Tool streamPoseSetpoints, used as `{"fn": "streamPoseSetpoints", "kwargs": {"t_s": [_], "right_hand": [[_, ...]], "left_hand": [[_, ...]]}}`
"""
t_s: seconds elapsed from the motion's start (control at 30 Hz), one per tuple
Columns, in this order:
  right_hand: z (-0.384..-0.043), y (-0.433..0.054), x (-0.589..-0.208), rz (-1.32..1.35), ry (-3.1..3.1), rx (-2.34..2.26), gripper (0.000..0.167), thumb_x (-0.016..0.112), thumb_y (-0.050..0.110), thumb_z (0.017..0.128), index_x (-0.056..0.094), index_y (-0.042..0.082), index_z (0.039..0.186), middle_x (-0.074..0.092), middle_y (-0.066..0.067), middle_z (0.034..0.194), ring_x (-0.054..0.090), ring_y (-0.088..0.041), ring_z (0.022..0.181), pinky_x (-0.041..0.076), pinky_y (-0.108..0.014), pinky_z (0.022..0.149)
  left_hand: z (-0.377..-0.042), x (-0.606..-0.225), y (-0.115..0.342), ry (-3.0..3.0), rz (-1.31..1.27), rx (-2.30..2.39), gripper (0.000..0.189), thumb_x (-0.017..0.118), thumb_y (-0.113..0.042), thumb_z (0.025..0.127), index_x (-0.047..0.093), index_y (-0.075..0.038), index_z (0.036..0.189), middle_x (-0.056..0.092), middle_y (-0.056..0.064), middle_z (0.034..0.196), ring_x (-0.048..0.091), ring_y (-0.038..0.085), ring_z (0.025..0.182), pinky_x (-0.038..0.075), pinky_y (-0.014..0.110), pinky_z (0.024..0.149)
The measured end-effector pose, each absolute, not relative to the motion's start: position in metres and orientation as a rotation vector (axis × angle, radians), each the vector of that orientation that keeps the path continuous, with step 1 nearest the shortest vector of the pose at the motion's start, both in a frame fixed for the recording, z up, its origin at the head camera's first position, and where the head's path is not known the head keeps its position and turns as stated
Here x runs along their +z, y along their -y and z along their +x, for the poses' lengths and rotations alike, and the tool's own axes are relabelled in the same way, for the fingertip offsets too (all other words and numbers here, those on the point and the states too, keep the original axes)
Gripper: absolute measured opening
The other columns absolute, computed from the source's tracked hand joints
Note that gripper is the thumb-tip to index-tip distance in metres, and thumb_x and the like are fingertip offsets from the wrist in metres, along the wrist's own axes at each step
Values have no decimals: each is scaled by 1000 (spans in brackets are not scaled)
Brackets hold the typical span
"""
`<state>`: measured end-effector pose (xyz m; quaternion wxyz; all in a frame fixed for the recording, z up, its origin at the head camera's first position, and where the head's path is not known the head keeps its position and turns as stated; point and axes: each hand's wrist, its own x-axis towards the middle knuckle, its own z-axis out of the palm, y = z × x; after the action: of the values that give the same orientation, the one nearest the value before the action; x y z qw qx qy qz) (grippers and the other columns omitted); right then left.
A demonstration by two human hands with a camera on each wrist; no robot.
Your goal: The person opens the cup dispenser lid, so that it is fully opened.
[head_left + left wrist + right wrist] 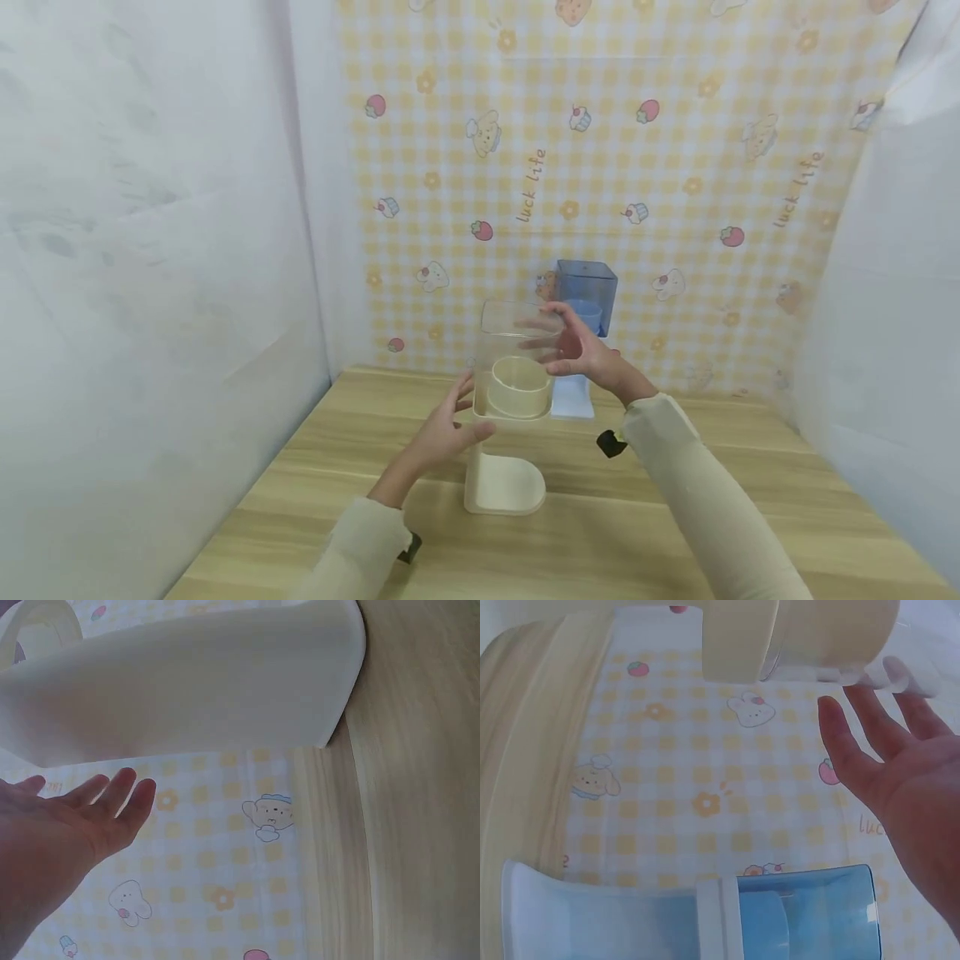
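Note:
A cream stand [512, 483] with a rounded foot stands upright on the table. At its top is a clear square-sided container [517, 333] with a cream round cup [519, 387] low inside it. My left hand [442, 429] is at the container's left side, fingers spread and thumb toward me; in the left wrist view, its fingertips lie just beside the stand's smooth back [187, 690]. On the other side, my right hand [581, 350] has its fingers extended behind the clear wall, showing through it. The right wrist view has those fingertips right at the container's edge.
Behind and to the right stands a similar dispenser-like piece with a blue see-through container [588, 287] and a pale foot [572, 397]. The wood-grain table [637, 517] ends at a yellow checked backdrop [450, 167]. White sheets [165, 292] hang on both sides.

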<state>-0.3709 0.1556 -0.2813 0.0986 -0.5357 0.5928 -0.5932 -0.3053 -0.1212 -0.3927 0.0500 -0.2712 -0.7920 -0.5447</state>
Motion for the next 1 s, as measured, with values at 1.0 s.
{"fn": "streamPoseSetpoints", "kwargs": {"t_s": [1.0], "right_hand": [[-347,-119,-304,-1480,-1997,-2126,94,89,30,75,19,12,135,40,-36,145,63,-22,116,48,-49,100]], "left_hand": [[-317,-399,104,2190,-1132,-1922,95,64,-41,95,-4,-14,157,24,21,151,33,39,134,38,58,106]]}}
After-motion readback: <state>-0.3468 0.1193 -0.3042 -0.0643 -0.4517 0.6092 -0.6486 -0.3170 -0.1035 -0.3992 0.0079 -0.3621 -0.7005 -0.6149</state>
